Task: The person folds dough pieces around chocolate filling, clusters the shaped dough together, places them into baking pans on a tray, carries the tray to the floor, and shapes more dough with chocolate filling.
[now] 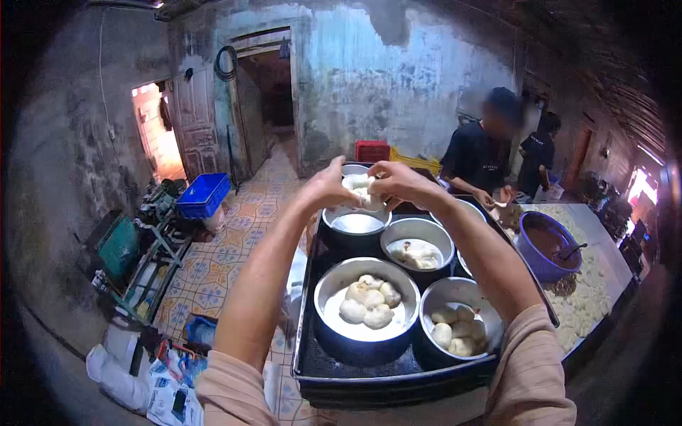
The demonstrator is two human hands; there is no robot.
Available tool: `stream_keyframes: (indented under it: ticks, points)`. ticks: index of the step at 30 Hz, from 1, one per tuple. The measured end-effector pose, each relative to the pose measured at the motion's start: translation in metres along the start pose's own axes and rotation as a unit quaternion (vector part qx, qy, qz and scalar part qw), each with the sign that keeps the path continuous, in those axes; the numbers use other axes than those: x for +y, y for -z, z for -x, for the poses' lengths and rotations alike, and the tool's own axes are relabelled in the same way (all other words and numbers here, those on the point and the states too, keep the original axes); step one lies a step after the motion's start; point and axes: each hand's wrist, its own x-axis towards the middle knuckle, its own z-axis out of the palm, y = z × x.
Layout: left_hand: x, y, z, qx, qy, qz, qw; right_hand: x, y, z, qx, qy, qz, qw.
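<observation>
The left hand (328,189) and the right hand (402,183) reach to the far left of a black tray (339,375), their fingers curled in from either side on a clump of pale dough (364,190). The dough is between the hands, above the far left pan (355,222); whether it touches the pan's rim cannot be told.

Nearer on the tray, the near left pan (328,321) holds a cluster of round dough balls (371,301), set together on its bottom. The near right pan (429,339) has more balls (458,334) gathered inside, and the middle pan (419,228) contains flatter, joined pieces (415,254). Another pan (469,210) is partly hidden behind the right forearm.

To the right, a desk (600,224) carries many small pale pieces (579,305) and a purple basin (524,245) with brown contents and a dark utensil (570,250). A person in a dark shirt (470,154) stands at its far end, handling something pale. A blue crate (204,197) is at the left.
</observation>
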Motion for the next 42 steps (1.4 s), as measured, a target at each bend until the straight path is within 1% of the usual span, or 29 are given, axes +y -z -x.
stream_keyframes:
  ticks: [1, 3, 5, 6, 7, 9, 10, 11, 13, 15, 16, 17, 19, 23, 24, 25, 26, 27, 28, 29, 30, 33, 34, 35, 36, 38, 39, 41, 42]
  points:
    - [-0.017, -0.008, -0.009, -0.018, 0.005, -0.017, 1.000, 0.015, -0.002, -0.012, -0.030, -0.022, 0.009, 0.999]
    - [-0.026, -0.020, -0.009, -0.094, 0.073, -0.063, 0.991, 0.048, -0.012, -0.033, -0.080, -0.073, 0.052, 0.993]
    - [-0.022, -0.030, -0.008, -0.162, 0.000, -0.153, 0.975, 0.073, -0.032, -0.051, -0.091, -0.089, 0.252, 0.959]
    - [-0.021, -0.040, -0.007, -0.197, -0.036, -0.194, 0.960, 0.079, -0.040, -0.057, -0.097, -0.100, 0.349, 0.927]
    - [-0.029, -0.058, -0.012, -0.126, 0.036, -0.330, 0.935, 0.050, -0.043, -0.035, -0.074, -0.155, 0.302, 0.938]
    - [-0.033, -0.058, -0.017, -0.141, 0.042, -0.332, 0.932, 0.018, -0.049, -0.013, -0.028, -0.083, 0.411, 0.908]
    - [-0.039, -0.055, -0.022, -0.178, 0.016, -0.354, 0.918, 0.034, -0.050, -0.028, -0.030, 0.034, 0.523, 0.851]
    - [-0.042, -0.056, -0.024, -0.188, 0.032, -0.385, 0.903, 0.051, -0.051, -0.035, 0.009, 0.054, 0.551, 0.833]
    - [-0.030, -0.052, -0.013, -0.166, 0.059, -0.377, 0.909, 0.058, -0.051, -0.037, 0.021, 0.052, 0.530, 0.846]
    - [-0.033, -0.052, -0.014, -0.154, 0.051, -0.402, 0.901, 0.058, -0.043, -0.038, -0.030, 0.015, 0.491, 0.870]
    - [-0.034, -0.053, -0.012, -0.149, 0.047, -0.411, 0.898, 0.065, -0.043, -0.048, -0.057, 0.026, 0.509, 0.858]
    - [-0.035, -0.053, -0.012, -0.163, 0.063, -0.396, 0.901, 0.069, -0.043, -0.050, -0.028, 0.009, 0.499, 0.866]
    - [-0.045, -0.055, -0.011, -0.094, 0.011, -0.364, 0.927, 0.077, -0.038, -0.054, -0.038, 0.018, 0.514, 0.857]
    - [-0.045, -0.040, -0.019, -0.159, -0.045, -0.307, 0.937, 0.085, -0.050, -0.047, 0.052, 0.054, 0.561, 0.824]
    - [-0.044, -0.035, -0.018, -0.165, -0.067, -0.288, 0.941, 0.105, -0.051, -0.055, 0.109, 0.100, 0.548, 0.823]
    - [-0.046, -0.032, -0.017, -0.173, -0.089, -0.268, 0.943, 0.075, -0.055, -0.040, 0.049, 0.045, 0.586, 0.808]
    - [-0.051, -0.030, -0.019, -0.157, -0.100, -0.266, 0.946, 0.068, -0.056, -0.036, 0.041, 0.029, 0.566, 0.823]
    - [-0.049, -0.023, -0.014, -0.150, -0.140, -0.248, 0.947, 0.060, -0.055, -0.032, 0.035, 0.011, 0.545, 0.838]
    - [-0.060, -0.024, -0.012, -0.101, -0.166, -0.221, 0.956, 0.050, -0.056, -0.025, 0.030, -0.034, 0.535, 0.843]
    - [-0.071, -0.024, -0.008, -0.047, -0.188, -0.192, 0.962, 0.063, -0.051, -0.031, 0.070, -0.019, 0.500, 0.863]
    - [-0.080, -0.023, -0.004, 0.009, -0.229, -0.155, 0.961, 0.057, -0.047, -0.028, 0.083, 0.006, 0.494, 0.865]
    - [-0.090, -0.004, 0.028, 0.096, -0.201, -0.058, 0.973, 0.038, -0.025, -0.005, 0.148, 0.049, 0.469, 0.870]
    - [-0.091, 0.001, 0.045, 0.103, -0.159, 0.013, 0.982, 0.016, -0.020, 0.012, 0.148, -0.005, 0.444, 0.884]
    - [-0.094, 0.002, 0.061, 0.106, -0.116, 0.084, 0.984, -0.003, -0.015, 0.033, 0.148, -0.045, 0.489, 0.858]
    - [-0.112, -0.010, 0.071, 0.107, -0.066, 0.178, 0.976, 0.001, 0.001, 0.050, 0.149, -0.080, 0.494, 0.853]
    - [-0.115, -0.017, 0.108, 0.051, -0.013, 0.333, 0.942, 0.003, 0.021, 0.101, 0.197, -0.112, 0.524, 0.821]
    - [-0.109, -0.015, 0.129, 0.043, 0.020, 0.313, 0.949, 0.009, 0.034, 0.127, 0.212, -0.177, 0.529, 0.802]
    - [-0.107, -0.020, 0.151, 0.014, 0.037, 0.335, 0.941, 0.027, 0.051, 0.179, 0.234, -0.293, 0.540, 0.753]
    - [-0.105, -0.020, 0.155, -0.004, 0.049, 0.327, 0.944, 0.029, 0.046, 0.204, 0.275, -0.337, 0.525, 0.732]
